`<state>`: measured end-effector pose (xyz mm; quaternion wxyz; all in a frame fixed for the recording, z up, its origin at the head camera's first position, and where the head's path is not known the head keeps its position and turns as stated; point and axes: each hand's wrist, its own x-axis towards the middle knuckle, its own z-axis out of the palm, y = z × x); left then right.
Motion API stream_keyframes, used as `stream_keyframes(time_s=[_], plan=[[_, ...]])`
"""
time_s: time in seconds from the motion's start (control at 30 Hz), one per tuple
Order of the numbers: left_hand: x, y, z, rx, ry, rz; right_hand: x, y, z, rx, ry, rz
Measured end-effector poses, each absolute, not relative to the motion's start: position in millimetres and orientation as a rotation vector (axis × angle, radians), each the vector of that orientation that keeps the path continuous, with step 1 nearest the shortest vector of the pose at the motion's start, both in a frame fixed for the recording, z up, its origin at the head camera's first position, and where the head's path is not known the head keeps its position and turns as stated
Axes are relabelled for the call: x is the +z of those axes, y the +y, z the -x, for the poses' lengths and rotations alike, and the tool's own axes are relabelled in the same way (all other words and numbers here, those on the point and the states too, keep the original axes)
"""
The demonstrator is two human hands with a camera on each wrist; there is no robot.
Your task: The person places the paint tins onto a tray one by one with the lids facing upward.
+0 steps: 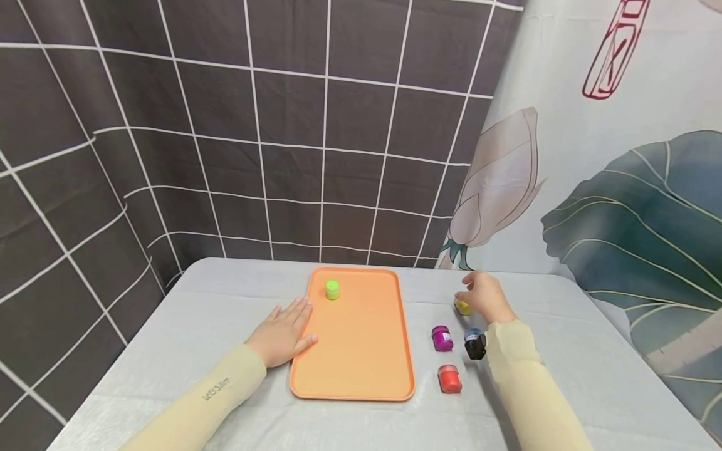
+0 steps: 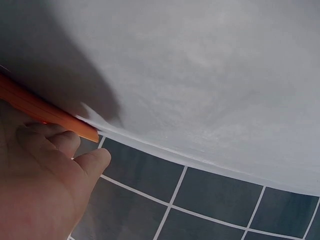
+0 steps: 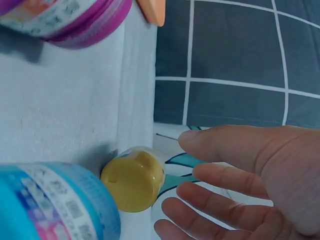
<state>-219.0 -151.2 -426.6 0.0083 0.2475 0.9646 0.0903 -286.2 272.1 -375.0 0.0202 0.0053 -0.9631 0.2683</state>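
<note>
- Left hand (image 1: 284,336) flat on the grey tablecloth (image 1: 225,313), fingers straight and together, pressed against the left edge of the orange tray (image 1: 361,369); likely steadying the tray so it does not slide.
- Thumb and fingertips touching the tray rim in the left wrist view (image 2: 30,105); nothing grasped.
- Right hand (image 1: 485,297) hovering over the yellow jar (image 1: 462,307), fingers loosely spread and slightly curved in the right wrist view (image 3: 235,185), just beside the jar's lid (image 3: 134,180) but not yet closed round it.
- Yellow jar standing on the cloth, right of the tray, farthest back in a cluster of small jars.
- Purple jar (image 1: 442,337), blue jar (image 1: 475,343) with a dark body, and red jar (image 1: 449,378) set near one another between tray and right forearm, all upright, within easy reach.
- Green jar (image 1: 333,289) alone on the tray, near its far left corner, well apart from the others.
</note>
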Motion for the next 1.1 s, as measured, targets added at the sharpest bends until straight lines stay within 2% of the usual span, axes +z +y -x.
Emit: stream_keyframes(time_s=[0.67,1.1], plan=[[-426.1,-150.6,219.2,0.294,3.009,-0.771,-387.7,273.3,293.7,0.791,-3.054,0.183],[-431.5,-151.4,222.0,0.268,3.019,-0.765,-393.1,279.7,292.4,0.912,-2.989,0.126]])
